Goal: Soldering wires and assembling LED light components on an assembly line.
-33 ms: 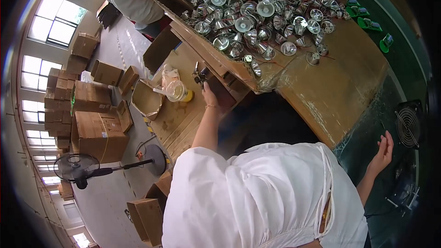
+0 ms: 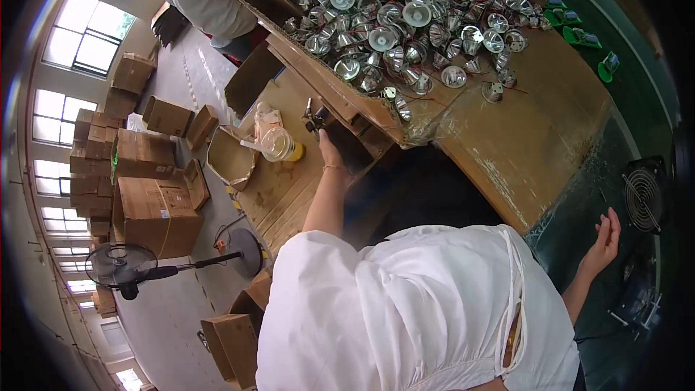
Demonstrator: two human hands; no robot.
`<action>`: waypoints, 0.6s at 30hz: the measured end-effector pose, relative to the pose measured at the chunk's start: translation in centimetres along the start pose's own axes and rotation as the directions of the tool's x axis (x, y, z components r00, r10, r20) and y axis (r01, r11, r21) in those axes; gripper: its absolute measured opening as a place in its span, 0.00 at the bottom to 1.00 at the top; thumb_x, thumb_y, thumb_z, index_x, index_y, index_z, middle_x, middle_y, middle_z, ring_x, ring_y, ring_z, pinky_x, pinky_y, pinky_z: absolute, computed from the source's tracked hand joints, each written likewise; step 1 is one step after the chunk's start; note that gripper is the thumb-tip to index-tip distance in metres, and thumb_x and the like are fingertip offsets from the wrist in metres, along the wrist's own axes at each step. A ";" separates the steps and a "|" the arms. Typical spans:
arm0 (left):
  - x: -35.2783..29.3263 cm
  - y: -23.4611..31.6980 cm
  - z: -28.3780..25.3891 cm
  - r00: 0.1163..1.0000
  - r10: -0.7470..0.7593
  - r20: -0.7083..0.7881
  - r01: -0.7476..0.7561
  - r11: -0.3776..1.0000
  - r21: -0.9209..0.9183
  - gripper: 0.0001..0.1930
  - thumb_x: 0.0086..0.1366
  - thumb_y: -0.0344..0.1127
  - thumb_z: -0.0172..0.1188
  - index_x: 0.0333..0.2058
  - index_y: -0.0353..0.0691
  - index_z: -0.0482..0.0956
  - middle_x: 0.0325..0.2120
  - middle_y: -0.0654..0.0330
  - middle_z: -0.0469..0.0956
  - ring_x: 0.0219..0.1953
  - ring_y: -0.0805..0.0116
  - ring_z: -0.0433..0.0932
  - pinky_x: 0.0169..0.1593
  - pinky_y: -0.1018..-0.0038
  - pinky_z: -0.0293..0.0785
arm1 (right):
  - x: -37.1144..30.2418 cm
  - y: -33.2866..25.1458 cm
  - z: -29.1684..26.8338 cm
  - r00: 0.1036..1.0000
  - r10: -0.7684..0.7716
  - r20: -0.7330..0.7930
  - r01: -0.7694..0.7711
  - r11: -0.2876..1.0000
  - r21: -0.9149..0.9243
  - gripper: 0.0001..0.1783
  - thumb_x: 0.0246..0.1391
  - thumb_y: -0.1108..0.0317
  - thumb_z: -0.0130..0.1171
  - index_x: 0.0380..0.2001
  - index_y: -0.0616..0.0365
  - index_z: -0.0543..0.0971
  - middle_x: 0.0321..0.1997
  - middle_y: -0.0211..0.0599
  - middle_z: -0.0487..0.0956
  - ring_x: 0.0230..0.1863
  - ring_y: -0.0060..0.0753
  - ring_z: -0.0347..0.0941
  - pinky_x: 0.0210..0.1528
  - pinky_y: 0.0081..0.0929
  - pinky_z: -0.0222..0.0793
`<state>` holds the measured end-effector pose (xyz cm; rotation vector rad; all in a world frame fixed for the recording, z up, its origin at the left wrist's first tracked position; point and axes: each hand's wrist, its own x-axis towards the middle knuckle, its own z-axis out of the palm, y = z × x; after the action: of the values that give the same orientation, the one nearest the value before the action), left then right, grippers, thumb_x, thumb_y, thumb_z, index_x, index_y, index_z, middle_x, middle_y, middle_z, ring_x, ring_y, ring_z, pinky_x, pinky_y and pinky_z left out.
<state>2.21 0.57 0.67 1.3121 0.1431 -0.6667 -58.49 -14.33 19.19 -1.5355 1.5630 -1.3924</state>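
Out over the wooden bench, my left hand (image 2: 330, 153) reaches forward, its fingers closed at the near end of a small dark object with shiny metal parts (image 2: 313, 117). Its exact kind is too small to make out. A clear plastic cup with a lid and straw (image 2: 277, 145), yellow at its bottom, stands just left of that hand. My right hand (image 2: 604, 243) is held off to the right above a green surface, fingers stretched and apart, holding nothing. Beyond both hands lies a large heap of silver reflector lamp cups (image 2: 416, 13) with thin red wires.
A cardboard-covered worktop (image 2: 521, 137) carries the heap. An open carton (image 2: 232, 157) stands beside the cup. Green clips or fittings (image 2: 581, 38) lie at the far right, a round fan grille (image 2: 643, 197) nearer. A pedestal fan (image 2: 121, 264), stacked cartons (image 2: 156, 210) and another person (image 2: 206, 0) are leftward.
Both hands stay in nearly the same place. The patch just right of my left hand looked reddish-brown before and is dark now.
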 end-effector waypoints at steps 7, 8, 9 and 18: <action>-1.2 0.9 1.6 0.936 0.317 -0.157 -0.248 0.904 0.348 0.22 0.62 0.48 0.50 0.43 0.33 0.74 0.41 0.57 0.75 0.44 0.65 0.71 0.50 0.70 0.64 | 0.5 0.2 -5.4 0.965 0.095 -0.244 -0.060 0.987 0.148 0.19 0.59 0.67 0.48 0.53 0.61 0.67 0.52 0.38 0.72 0.49 0.26 0.68 0.46 0.20 0.63; 1.2 2.3 -3.0 0.866 0.488 -0.110 -0.419 0.829 0.370 0.18 0.62 0.44 0.50 0.43 0.35 0.74 0.36 0.62 0.75 0.40 0.69 0.70 0.46 0.73 0.65 | 0.9 0.1 -5.3 0.949 0.170 -0.264 -0.086 0.950 0.301 0.21 0.58 0.66 0.48 0.54 0.61 0.65 0.53 0.39 0.71 0.49 0.27 0.68 0.46 0.21 0.63; -3.4 2.6 4.0 0.913 0.389 -0.122 -0.343 0.896 0.283 0.16 0.63 0.42 0.50 0.43 0.38 0.74 0.32 0.65 0.73 0.34 0.74 0.69 0.40 0.79 0.66 | 0.4 0.9 -7.5 0.888 0.237 -0.393 -0.096 0.933 0.346 0.23 0.58 0.66 0.49 0.56 0.60 0.62 0.53 0.40 0.71 0.49 0.28 0.68 0.46 0.22 0.64; -31.5 14.5 31.7 0.132 0.712 0.689 -0.912 0.360 -0.197 0.14 0.53 0.22 0.51 0.41 0.32 0.70 0.36 0.56 0.72 0.39 0.65 0.71 0.46 0.74 0.67 | 2.6 3.5 -13.8 0.624 0.507 -0.594 0.182 0.645 0.742 0.23 0.52 0.66 0.58 0.50 0.61 0.66 0.41 0.32 0.75 0.41 0.26 0.72 0.41 0.21 0.67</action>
<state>-24.05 -15.55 36.20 1.0624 -1.3389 -0.1042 -72.78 -13.33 21.20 -0.1921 1.1536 -2.3456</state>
